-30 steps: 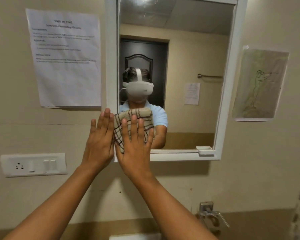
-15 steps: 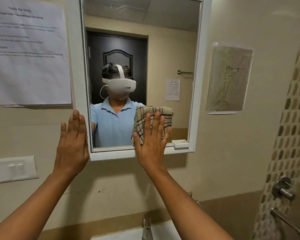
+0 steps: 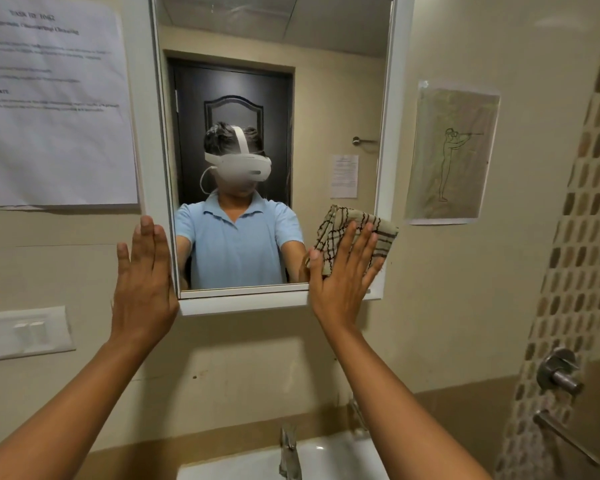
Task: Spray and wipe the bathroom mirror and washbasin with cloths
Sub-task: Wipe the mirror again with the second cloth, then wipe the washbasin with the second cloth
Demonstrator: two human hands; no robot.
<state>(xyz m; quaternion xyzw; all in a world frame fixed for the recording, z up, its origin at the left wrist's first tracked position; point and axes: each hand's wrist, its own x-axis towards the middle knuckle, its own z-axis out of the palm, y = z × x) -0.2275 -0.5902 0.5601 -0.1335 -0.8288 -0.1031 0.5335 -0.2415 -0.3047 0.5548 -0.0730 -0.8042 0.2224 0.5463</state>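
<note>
Sliding rightward, our flat, spread right hand [image 3: 340,271] presses the folded beige checked cloth [image 3: 355,237] onto the white-framed mirror's [image 3: 388,133] lower right corner; our left hand [image 3: 142,282], open-palmed, braces its left frame

Both arms reach forward and up, nearly straight. The left hand [image 3: 142,285] is flat, fingers together and pointing up. The right hand [image 3: 342,275] is flat too, fingers spread, palm pressing forward.

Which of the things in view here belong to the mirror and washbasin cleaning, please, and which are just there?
Job:
checked cloth under the right hand
mirror
washbasin
left hand flat on the mirror frame

Not part of it:
printed sheet
drawing
switch plate
tap
</note>
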